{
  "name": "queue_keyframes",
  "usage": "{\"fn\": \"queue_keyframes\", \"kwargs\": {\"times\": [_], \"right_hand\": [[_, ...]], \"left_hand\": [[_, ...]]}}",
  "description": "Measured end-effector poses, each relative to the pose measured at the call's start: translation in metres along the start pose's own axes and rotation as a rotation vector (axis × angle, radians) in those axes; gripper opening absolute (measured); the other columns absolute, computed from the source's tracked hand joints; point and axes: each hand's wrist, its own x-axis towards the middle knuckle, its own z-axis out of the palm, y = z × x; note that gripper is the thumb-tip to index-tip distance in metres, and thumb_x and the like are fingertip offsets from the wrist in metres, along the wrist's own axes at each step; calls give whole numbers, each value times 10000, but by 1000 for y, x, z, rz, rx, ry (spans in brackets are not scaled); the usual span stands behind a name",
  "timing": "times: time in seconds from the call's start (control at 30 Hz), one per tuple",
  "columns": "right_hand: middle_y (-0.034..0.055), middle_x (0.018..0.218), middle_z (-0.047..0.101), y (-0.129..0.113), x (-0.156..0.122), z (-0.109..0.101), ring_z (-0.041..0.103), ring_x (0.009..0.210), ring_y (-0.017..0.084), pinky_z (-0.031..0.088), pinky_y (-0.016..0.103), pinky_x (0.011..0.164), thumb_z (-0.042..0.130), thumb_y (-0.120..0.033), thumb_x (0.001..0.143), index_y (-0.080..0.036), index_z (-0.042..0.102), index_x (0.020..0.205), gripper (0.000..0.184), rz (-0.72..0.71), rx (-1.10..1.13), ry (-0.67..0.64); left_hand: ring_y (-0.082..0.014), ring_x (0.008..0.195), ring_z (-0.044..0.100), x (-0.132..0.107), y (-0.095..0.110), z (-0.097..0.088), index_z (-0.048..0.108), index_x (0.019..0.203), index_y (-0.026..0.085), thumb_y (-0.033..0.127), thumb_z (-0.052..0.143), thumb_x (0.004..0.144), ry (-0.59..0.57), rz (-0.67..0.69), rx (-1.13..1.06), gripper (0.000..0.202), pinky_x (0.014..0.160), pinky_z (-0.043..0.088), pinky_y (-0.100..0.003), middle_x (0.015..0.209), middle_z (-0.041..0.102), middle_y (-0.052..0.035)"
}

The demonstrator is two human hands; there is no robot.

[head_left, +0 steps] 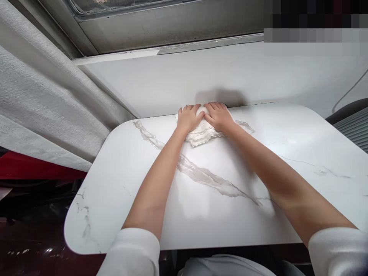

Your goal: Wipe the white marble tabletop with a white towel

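A folded white cloth (202,132) lies on the white marble-patterned table (149,172), close to its far edge by the wall. My left hand (189,118) rests on the left part of the cloth, palm down, fingers bent over its far side. On the right part sits my right hand (219,115), also palm down and gripping the cloth. Both thumbs point inward and nearly meet over the middle. Layered, frilly edges of the cloth show below the hands. My fingertips are partly hidden at the far side.
A white wall panel (161,82) rises behind the table, under a metal window frame (172,28). Pale curtains (54,88) hang along the left side. At the right stands a dark-framed ribbed object (355,126), with a thin cable (349,91) against the wall.
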Motion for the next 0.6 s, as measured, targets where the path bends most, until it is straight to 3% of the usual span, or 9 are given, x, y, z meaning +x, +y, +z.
{"fn": "queue_keyframes", "kwargs": {"times": [0.33,0.6], "right_hand": [[203,1480,493,-43,-2,7,395,1389,325,237,486,1176,288,-293,980,-44,477,1420,540,-30,-11,-20],[192,1539,444,-67,-42,-1,346,1453,307,236,501,1201,306,-335,996,-62,462,1457,557,-55,40,-44]], "left_hand": [[-218,1368,465,-28,-32,-15,534,1390,235,369,398,988,54,-15,-15,445,1202,258,-424,1439,576,-64],[-214,1384,451,-78,-23,-22,526,1388,244,355,390,999,68,-41,3,427,1220,233,-451,1443,572,-61]]}}
